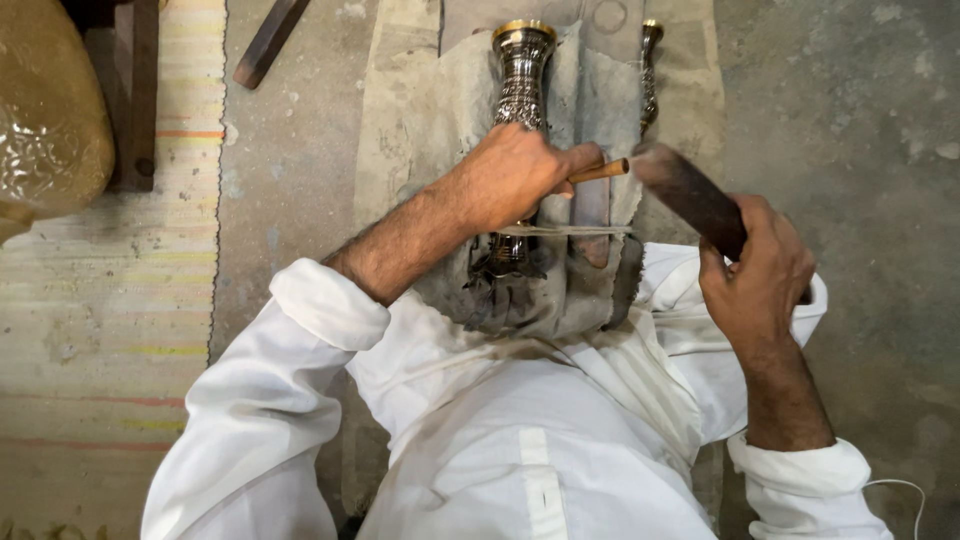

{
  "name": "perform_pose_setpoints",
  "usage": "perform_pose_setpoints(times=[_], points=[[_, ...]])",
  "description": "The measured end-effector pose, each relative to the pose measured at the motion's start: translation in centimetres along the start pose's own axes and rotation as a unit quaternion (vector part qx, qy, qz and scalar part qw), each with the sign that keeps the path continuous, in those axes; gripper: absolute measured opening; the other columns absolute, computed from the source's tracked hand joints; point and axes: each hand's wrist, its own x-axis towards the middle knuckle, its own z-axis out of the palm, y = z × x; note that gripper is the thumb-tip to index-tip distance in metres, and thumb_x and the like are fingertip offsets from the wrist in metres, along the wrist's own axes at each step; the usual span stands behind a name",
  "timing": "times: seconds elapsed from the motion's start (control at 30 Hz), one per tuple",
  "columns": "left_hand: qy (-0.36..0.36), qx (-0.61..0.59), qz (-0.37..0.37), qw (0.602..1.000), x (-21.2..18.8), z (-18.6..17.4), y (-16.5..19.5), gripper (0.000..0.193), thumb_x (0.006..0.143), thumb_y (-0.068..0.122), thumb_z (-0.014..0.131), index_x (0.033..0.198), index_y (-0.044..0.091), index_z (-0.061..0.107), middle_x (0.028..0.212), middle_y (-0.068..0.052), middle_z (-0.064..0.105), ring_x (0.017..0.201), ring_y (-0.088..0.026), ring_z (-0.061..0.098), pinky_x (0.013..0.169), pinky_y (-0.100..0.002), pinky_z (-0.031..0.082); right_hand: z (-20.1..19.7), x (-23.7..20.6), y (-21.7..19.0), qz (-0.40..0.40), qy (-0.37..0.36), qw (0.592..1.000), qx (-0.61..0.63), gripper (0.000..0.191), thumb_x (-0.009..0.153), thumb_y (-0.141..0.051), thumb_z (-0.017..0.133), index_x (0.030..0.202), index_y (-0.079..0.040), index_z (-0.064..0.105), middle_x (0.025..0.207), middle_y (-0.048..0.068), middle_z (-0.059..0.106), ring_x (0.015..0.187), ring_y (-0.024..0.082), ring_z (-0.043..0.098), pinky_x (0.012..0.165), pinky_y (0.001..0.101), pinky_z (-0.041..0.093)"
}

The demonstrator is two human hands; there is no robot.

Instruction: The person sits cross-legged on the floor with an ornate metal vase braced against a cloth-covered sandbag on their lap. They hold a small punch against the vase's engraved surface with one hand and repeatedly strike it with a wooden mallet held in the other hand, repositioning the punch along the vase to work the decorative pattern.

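Left hand pins chisel — mallet in right hand.

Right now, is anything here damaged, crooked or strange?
Nothing looks broken or spilled. The left hand holds a thin wooden-handled tool against the engraved metal vase lying on grey cloth. The right hand grips a dark wooden mallet, whose head is blurred. Only the cloth's lower edge looks frayed and worn.
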Motion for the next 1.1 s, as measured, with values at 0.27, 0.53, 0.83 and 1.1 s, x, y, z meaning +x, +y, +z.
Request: perform_pose_setpoints(times=[0.27,0.53,0.83,1.1], points=[[-0.03,0.025,-0.015,0.999,0.3,0.4,0.4,0.034,0.097,0.023,0.067,0.128,0.013,0.061,0.064,-0.011,0.072,0.062,-0.029,0.074,0.059,-0.047,0.058,0.5,-0.3,0.9,-0.011,0.012,1.0,-0.01,0.034,0.093,-0.005,0.077,0.121,0.0,0.06,0.102,0.017,0.068,0.095,0.035,0.068,0.088,0.0487,0.05],[-0.002,-0.01,-0.014,1.0,0.6,0.3,0.6,0.036,0.094,0.017,0.067,0.13,0.012,0.061,0.073,-0.008,0.076,0.069,-0.027,0.076,0.062,-0.046,0.059,-0.3,0.1,0.6,0.1,-0.02,0.992,0.07,0.035,0.1,-0.013,0.079,0.125,-0.001,0.058,0.098,0.016,0.067,0.086,0.03,0.067,0.08,0.0454,0.051],[-0.014,-0.003,-0.017,1.0,0.9,-0.3,0.7,0.035,0.096,0.022,0.068,0.129,0.013,0.061,0.069,-0.009,0.073,0.065,-0.027,0.074,0.059,-0.046,0.057,-1.1,1.1,1.0,-0.086,0.04,0.993,-0.071,0.034,0.091,-0.006,0.078,0.121,-0.004,0.061,0.1,0.014,0.071,0.092,0.033,0.07,0.081,0.044,0.053],[-0.007,-0.009,-0.014,1.0,1.4,-0.8,0.8,0.035,0.096,0.022,0.067,0.13,0.013,0.061,0.069,-0.007,0.074,0.063,-0.025,0.074,0.058,-0.045,0.057,-1.8,1.9,1.1,0.004,0.026,0.999,0.018,0.038,0.095,-0.013,0.079,0.124,-0.002,0.058,0.098,0.013,0.067,0.088,0.03,0.068,0.08,0.0447,0.051]])
